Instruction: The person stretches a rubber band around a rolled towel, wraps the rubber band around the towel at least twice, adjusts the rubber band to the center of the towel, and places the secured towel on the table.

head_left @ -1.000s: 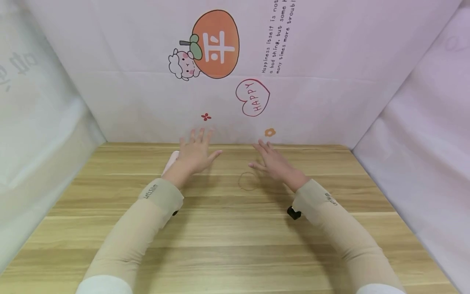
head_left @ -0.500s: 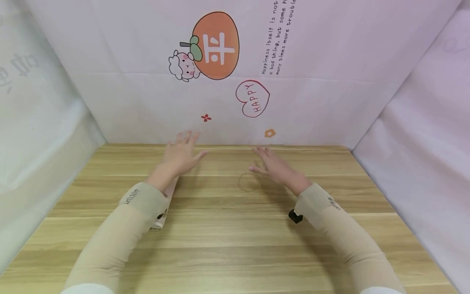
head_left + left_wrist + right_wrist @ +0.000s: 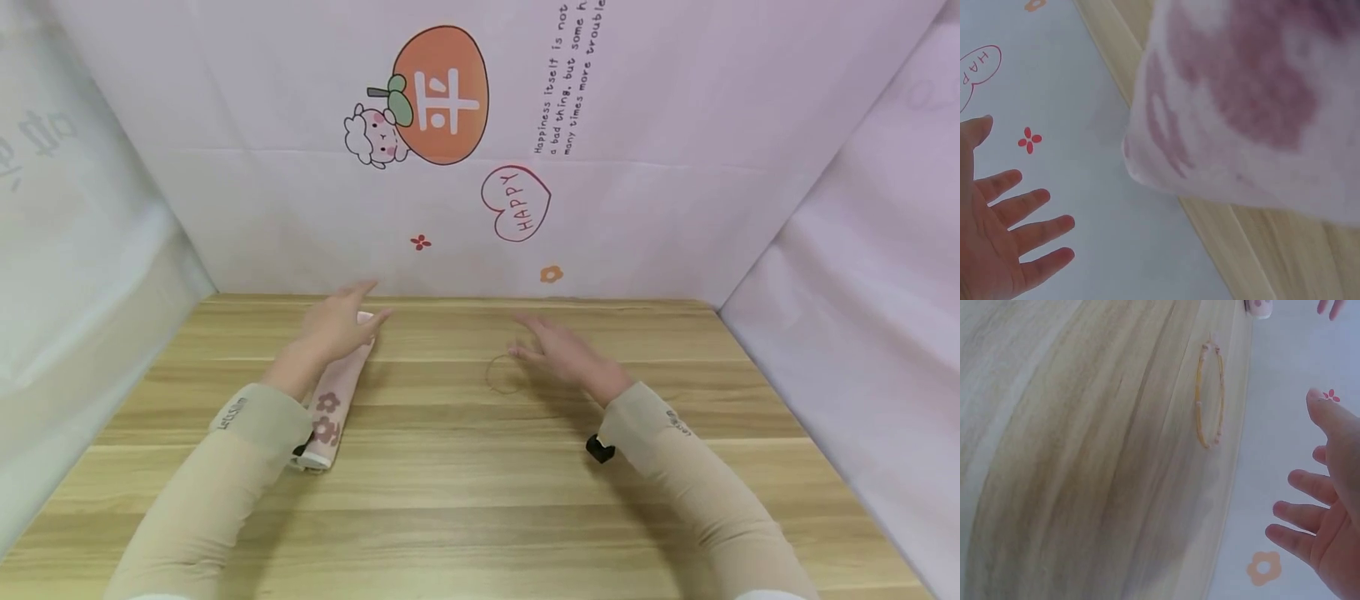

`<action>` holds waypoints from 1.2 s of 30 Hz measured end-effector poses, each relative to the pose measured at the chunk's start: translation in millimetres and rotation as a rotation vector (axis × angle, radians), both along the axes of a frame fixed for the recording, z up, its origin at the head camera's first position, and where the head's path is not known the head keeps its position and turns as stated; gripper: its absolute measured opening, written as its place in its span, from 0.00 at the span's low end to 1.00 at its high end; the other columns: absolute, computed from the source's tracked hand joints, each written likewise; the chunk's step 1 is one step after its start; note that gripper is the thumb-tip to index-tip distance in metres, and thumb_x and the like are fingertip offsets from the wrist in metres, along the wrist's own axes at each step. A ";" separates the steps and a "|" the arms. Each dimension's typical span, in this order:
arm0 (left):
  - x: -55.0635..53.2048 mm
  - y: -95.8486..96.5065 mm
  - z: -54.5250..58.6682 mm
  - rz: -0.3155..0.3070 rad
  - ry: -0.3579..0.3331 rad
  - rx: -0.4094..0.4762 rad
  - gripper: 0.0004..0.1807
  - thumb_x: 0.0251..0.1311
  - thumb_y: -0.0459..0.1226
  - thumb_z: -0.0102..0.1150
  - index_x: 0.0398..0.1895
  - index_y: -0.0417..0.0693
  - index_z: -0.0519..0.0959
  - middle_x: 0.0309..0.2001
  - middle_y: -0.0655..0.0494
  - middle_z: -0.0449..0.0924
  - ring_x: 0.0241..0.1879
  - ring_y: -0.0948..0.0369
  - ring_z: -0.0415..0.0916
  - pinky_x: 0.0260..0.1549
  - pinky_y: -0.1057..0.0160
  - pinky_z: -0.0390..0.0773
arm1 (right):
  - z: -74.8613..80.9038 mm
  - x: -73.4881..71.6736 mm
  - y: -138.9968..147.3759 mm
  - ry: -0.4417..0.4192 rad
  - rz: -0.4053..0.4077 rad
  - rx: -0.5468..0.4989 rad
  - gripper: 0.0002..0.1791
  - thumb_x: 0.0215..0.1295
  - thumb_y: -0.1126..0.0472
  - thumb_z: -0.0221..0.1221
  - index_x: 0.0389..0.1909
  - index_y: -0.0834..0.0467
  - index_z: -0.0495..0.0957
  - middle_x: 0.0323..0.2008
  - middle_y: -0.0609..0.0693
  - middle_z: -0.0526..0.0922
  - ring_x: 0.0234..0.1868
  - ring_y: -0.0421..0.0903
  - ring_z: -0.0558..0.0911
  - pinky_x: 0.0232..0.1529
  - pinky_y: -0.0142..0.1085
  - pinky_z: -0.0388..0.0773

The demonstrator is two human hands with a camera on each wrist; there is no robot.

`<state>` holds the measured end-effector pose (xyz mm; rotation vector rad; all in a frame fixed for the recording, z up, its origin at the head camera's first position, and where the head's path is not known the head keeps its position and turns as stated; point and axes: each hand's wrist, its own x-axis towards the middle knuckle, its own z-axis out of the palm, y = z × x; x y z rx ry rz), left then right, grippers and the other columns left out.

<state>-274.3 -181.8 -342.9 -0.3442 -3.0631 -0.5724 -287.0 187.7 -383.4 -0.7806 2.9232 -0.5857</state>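
Note:
My left hand (image 3: 328, 327) hovers by the far end of a long, narrow pink cloth item (image 3: 343, 385), fingers spread and nothing held. Mauve flowers and a white edge mark this item, which looks soft and thick in the left wrist view; my left wrist and hand cover part of it. On the wood lies a thin, yellowish loop with small beads, like a bracelet (image 3: 1199, 403). Just right of it is my right hand (image 3: 562, 348), its fingers extended and holding nothing.
A wooden table (image 3: 465, 500) is bounded at the back by a white printed cloth wall (image 3: 637, 208). More white cloth hangs on the left (image 3: 90, 233) and right (image 3: 847, 275) sides.
My left hand has moved left and slightly nearer, so more of the pink cloth item shows beside it. The right hand has shifted slightly nearer; the loop stays put.

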 end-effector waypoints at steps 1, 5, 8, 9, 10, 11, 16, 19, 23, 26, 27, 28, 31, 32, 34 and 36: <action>0.5 -2.1 -0.4 0.001 -0.005 0.012 0.42 0.75 0.61 0.44 0.82 0.47 0.52 0.77 0.37 0.57 0.72 0.36 0.58 0.67 0.35 0.60 | -0.3 0.3 -0.3 0.004 -0.001 0.002 0.39 0.75 0.46 0.59 0.79 0.57 0.57 0.74 0.65 0.63 0.73 0.65 0.64 0.71 0.58 0.60; 3.1 -9.8 -2.1 0.009 -0.024 0.045 0.43 0.75 0.61 0.45 0.82 0.46 0.53 0.75 0.35 0.60 0.70 0.34 0.61 0.66 0.35 0.61 | -1.9 1.1 -1.5 0.001 -0.007 0.003 0.36 0.76 0.46 0.58 0.77 0.58 0.62 0.73 0.64 0.66 0.70 0.64 0.68 0.70 0.58 0.62; 3.8 -15.3 -4.2 0.000 -0.032 0.047 0.42 0.76 0.58 0.47 0.81 0.44 0.52 0.72 0.32 0.64 0.67 0.33 0.64 0.64 0.34 0.64 | -5.1 0.9 -2.4 -0.011 -0.005 -0.004 0.34 0.77 0.47 0.57 0.76 0.59 0.64 0.72 0.63 0.68 0.66 0.62 0.74 0.67 0.57 0.67; 3.8 -17.0 -4.8 -0.002 -0.032 0.048 0.41 0.76 0.56 0.48 0.81 0.42 0.53 0.71 0.31 0.65 0.66 0.32 0.65 0.63 0.34 0.64 | -6.4 0.7 -2.7 -0.018 -0.005 -0.008 0.33 0.77 0.47 0.57 0.75 0.60 0.65 0.72 0.62 0.68 0.64 0.61 0.76 0.66 0.56 0.69; 3.7 -18.9 -5.6 -0.002 -0.035 0.045 0.40 0.76 0.54 0.49 0.81 0.42 0.54 0.70 0.30 0.66 0.65 0.32 0.67 0.63 0.33 0.65 | -7.8 0.2 -3.1 -0.024 -0.002 -0.010 0.33 0.77 0.48 0.57 0.75 0.60 0.65 0.71 0.61 0.69 0.63 0.60 0.77 0.64 0.55 0.71; 3.2 -20.8 -6.5 0.000 -0.043 0.049 0.39 0.76 0.53 0.49 0.80 0.42 0.54 0.69 0.30 0.67 0.65 0.32 0.67 0.63 0.33 0.65 | -8.6 0.0 -3.6 -0.033 0.000 -0.015 0.32 0.78 0.48 0.57 0.75 0.61 0.66 0.71 0.61 0.70 0.62 0.59 0.78 0.63 0.54 0.72; 2.4 -29.4 -9.2 0.018 -0.097 0.102 0.36 0.76 0.47 0.51 0.79 0.41 0.57 0.67 0.29 0.69 0.65 0.32 0.66 0.63 0.33 0.64 | -11.3 -1.3 -6.7 -0.048 0.023 -0.014 0.31 0.78 0.50 0.56 0.73 0.64 0.68 0.66 0.61 0.75 0.62 0.59 0.78 0.61 0.53 0.74; 2.5 -34.2 -11.1 0.022 -0.121 0.117 0.35 0.76 0.48 0.52 0.78 0.38 0.59 0.65 0.28 0.70 0.64 0.32 0.67 0.62 0.33 0.65 | -12.1 -2.3 -8.1 -0.039 0.022 -0.008 0.29 0.78 0.51 0.57 0.70 0.65 0.70 0.61 0.62 0.79 0.60 0.59 0.79 0.60 0.52 0.75; 4.4 -40.5 -14.0 0.016 -0.142 0.097 0.35 0.75 0.47 0.54 0.76 0.35 0.61 0.62 0.26 0.72 0.61 0.33 0.70 0.58 0.34 0.70 | -13.6 -4.4 -10.5 -0.040 0.012 -0.016 0.26 0.76 0.54 0.59 0.67 0.66 0.73 0.56 0.61 0.81 0.54 0.57 0.82 0.56 0.50 0.78; 7.1 -45.9 -16.8 0.010 -0.175 0.091 0.37 0.72 0.45 0.56 0.76 0.33 0.60 0.60 0.25 0.73 0.59 0.33 0.72 0.57 0.35 0.72 | -14.9 -6.0 -11.5 -0.067 0.001 -0.033 0.25 0.76 0.55 0.60 0.66 0.66 0.75 0.54 0.61 0.82 0.52 0.55 0.82 0.54 0.49 0.79; 7.9 -48.0 -17.9 0.008 -0.192 0.094 0.38 0.72 0.45 0.58 0.76 0.31 0.59 0.60 0.24 0.73 0.59 0.33 0.72 0.56 0.35 0.72 | -15.0 -6.1 -11.6 -0.079 -0.002 -0.040 0.25 0.76 0.56 0.60 0.65 0.67 0.75 0.54 0.61 0.83 0.51 0.55 0.82 0.53 0.48 0.80; 8.7 -49.9 -19.0 0.008 -0.211 0.099 0.40 0.71 0.46 0.59 0.76 0.30 0.58 0.59 0.24 0.73 0.58 0.33 0.73 0.56 0.35 0.72 | -15.5 -6.4 -11.4 -0.088 -0.006 -0.043 0.24 0.76 0.56 0.60 0.65 0.67 0.75 0.53 0.61 0.83 0.51 0.55 0.82 0.52 0.48 0.80; 11.0 -54.0 -22.1 0.001 -0.261 0.132 0.42 0.69 0.45 0.61 0.74 0.25 0.57 0.58 0.22 0.72 0.57 0.32 0.74 0.55 0.37 0.74 | -17.0 -7.3 -9.8 -0.112 -0.028 -0.056 0.24 0.75 0.57 0.60 0.64 0.67 0.76 0.52 0.61 0.83 0.50 0.55 0.82 0.51 0.48 0.80; 11.7 -55.1 -22.9 -0.004 -0.273 0.136 0.43 0.69 0.45 0.62 0.74 0.24 0.56 0.58 0.22 0.72 0.56 0.32 0.74 0.55 0.37 0.74 | -17.6 -7.7 -9.3 -0.117 -0.033 -0.063 0.23 0.75 0.57 0.60 0.64 0.67 0.76 0.51 0.61 0.83 0.50 0.55 0.82 0.51 0.48 0.80; 13.0 -56.4 -23.7 -0.010 -0.287 0.137 0.43 0.68 0.44 0.63 0.73 0.23 0.56 0.60 0.21 0.70 0.58 0.31 0.72 0.57 0.36 0.72 | -19.4 -9.1 -8.1 -0.121 -0.044 -0.074 0.23 0.75 0.58 0.61 0.63 0.68 0.77 0.50 0.61 0.83 0.50 0.56 0.82 0.51 0.48 0.80; 14.0 -57.7 -24.4 -0.015 -0.296 0.130 0.44 0.67 0.45 0.64 0.72 0.21 0.57 0.63 0.20 0.67 0.61 0.29 0.69 0.61 0.35 0.69 | -21.0 -10.6 -7.3 -0.133 -0.054 -0.091 0.22 0.75 0.58 0.61 0.62 0.68 0.78 0.49 0.61 0.83 0.50 0.56 0.82 0.51 0.48 0.80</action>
